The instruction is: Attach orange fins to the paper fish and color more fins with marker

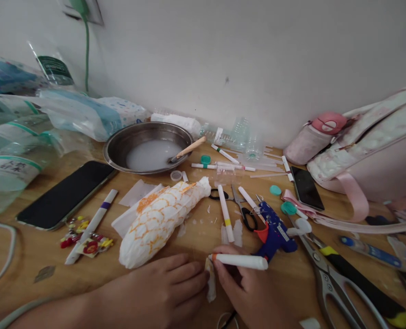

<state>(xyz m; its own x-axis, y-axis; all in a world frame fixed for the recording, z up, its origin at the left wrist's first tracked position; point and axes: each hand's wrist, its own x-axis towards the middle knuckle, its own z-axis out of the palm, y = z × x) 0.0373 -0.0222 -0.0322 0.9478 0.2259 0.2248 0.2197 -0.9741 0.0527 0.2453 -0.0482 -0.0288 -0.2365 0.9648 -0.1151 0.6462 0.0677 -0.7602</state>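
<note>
On my bench [24, 251], a phone [67, 194] lies left of the fish [161, 219]. Just before the fish, my left hand [178, 284] lies fingers together at a strip [211, 287]; I cannot confirm its grip. Right of the fish, my right hand [242, 285] pinches a marker [245, 261], tip at the strip; glue gun [276, 233] farther right.

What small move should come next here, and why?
Probably a short stroke down the small white piece: the right hand holds the orange-banded marker with its tip at the piece's upper end, the left hand lies right beside it, and the lower part looks uncoloured.
</note>
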